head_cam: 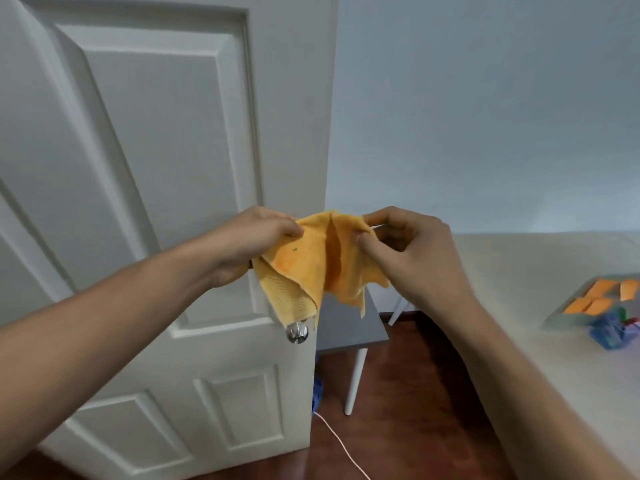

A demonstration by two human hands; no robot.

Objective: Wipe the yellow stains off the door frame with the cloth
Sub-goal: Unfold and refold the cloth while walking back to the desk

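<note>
Both hands hold a yellow-orange cloth [318, 268] in the air in front of a white panelled door [156, 168]. My left hand [256, 240] pinches the cloth's upper left corner. My right hand [408, 247] pinches its upper right part between thumb and fingers. The cloth hangs in folds, with a darker orange patch on its left fold. Its lower end dangles just above the door's silver knob [297, 332]. No yellow stain or door frame shows in this view.
The door's free edge [325, 133] runs down the middle, with a pale wall to its right. A white table [554, 289] at right carries a tray [568, 315] of orange pieces and a blue object [611, 332]. A grey stool [349, 327], a white cable [343, 448] and wooden floor lie below.
</note>
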